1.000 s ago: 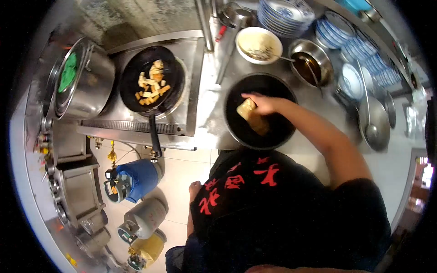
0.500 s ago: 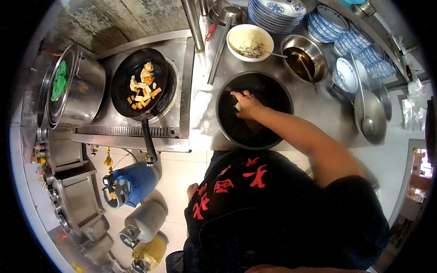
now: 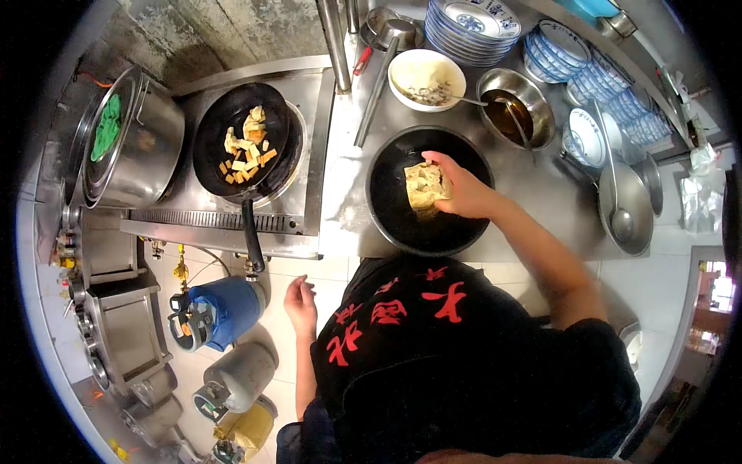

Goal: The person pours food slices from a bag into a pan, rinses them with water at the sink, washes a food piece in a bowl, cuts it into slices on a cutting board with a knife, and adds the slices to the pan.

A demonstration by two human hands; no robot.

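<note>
My right hand [image 3: 465,191] grips a pale yellow, folded piece of food [image 3: 427,188] above a wide, round black pan [image 3: 394,228]. Its thumb and fingers close on the right side of the piece, and some of the fingers are hidden. The inside of the pan is dark, and what lies at its bottom is hard to make out. My left hand [image 3: 301,303] hangs beside the apron, below the counter's edge, with its fingers loosely apart and nothing in it. Left of the black pan, a frying pan [image 3: 224,124] on the stove holds cut yellow pieces and larger crumpled ones.
Behind the black pan are a white bowl [image 3: 456,71] with a spoon and a steel bowl [image 3: 542,94] of dark liquid. Bowl stacks [image 3: 473,35] and a ladle [image 3: 621,220] lie right. A large pot [image 3: 166,147] stands left, gas cylinders [image 3: 239,375] below.
My right hand has lifted the folded piece out of the black pan's depth, showing it more fully. My left hand has come forward from beside the apron and its fingers now show.
</note>
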